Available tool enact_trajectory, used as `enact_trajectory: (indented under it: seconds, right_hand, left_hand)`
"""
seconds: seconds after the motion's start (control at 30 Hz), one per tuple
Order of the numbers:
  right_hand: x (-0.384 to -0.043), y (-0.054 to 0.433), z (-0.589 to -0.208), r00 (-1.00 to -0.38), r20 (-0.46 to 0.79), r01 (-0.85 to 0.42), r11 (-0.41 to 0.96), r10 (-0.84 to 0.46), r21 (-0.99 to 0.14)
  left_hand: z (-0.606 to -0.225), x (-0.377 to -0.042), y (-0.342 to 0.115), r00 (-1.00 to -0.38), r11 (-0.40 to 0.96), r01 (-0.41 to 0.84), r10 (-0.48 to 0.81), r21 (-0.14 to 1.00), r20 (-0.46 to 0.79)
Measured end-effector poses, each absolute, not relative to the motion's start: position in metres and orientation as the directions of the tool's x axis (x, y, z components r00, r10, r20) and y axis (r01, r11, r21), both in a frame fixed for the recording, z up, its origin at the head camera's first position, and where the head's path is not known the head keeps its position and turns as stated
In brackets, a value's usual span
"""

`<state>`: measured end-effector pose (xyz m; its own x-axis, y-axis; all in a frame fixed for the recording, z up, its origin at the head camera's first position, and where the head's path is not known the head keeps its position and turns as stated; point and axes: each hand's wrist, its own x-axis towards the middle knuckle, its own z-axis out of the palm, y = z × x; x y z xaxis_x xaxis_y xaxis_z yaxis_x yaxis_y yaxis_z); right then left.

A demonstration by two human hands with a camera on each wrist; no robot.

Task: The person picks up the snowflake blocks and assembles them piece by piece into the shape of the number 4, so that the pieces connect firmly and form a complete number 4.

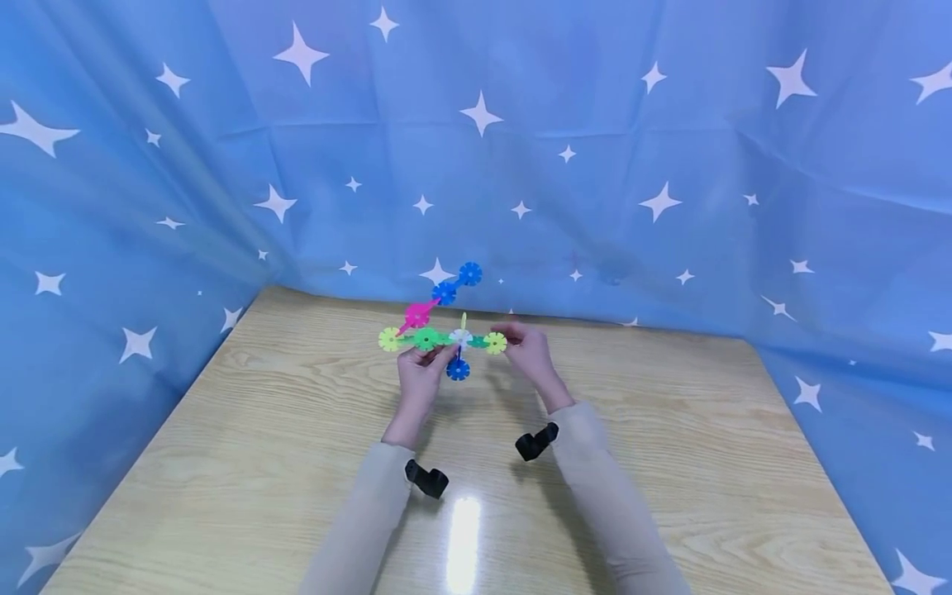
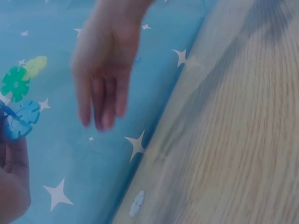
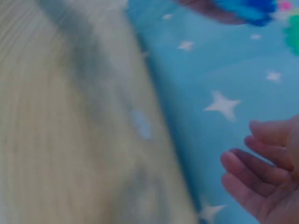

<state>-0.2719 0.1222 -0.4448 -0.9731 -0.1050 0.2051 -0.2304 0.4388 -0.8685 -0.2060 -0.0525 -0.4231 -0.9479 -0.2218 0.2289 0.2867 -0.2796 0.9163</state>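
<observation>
A chain of toothed plastic snowflake discs (linking discs) stands raised over the wooden table in the head view. Its crossbar has yellow, green, white and yellow discs (image 1: 426, 338), a pink and blue branch (image 1: 444, 292) slants up, and a blue disc (image 1: 458, 369) hangs below. My left hand (image 1: 420, 376) grips the chain near the green and white discs. In the head view my right hand (image 1: 526, 347) is beside the yellow end disc (image 1: 494, 343). Both wrist views show that right hand (image 3: 268, 170) apart from the discs, fingers loosely bent, holding nothing.
A loose white disc (image 2: 138, 203) lies on the table (image 1: 669, 430) near its back edge; it also shows blurred in the right wrist view. A blue curtain with white stars (image 1: 610, 149) hangs behind and at the sides. Light glares off the table's front.
</observation>
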Motion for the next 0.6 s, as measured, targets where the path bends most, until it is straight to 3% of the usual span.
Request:
enact_trajectory:
  seconds: [0.27, 0.6]
  right_hand:
    - [-0.284, 0.098, -0.474, -0.984, 0.050, -0.122, 0.446, -0.170, -0.887]
    - [-0.287, 0.081, -0.491, -0.941, 0.212, -0.330, 0.576, -0.264, -0.748]
  left_hand:
    - [-0.420, -0.206, -0.053, -0.937, -0.224, 0.317, -0.225, 0.922, 0.267]
    - [-0.419, -0.204, -0.054, -0.927, -0.230, 0.330, -0.261, 0.916, 0.268]
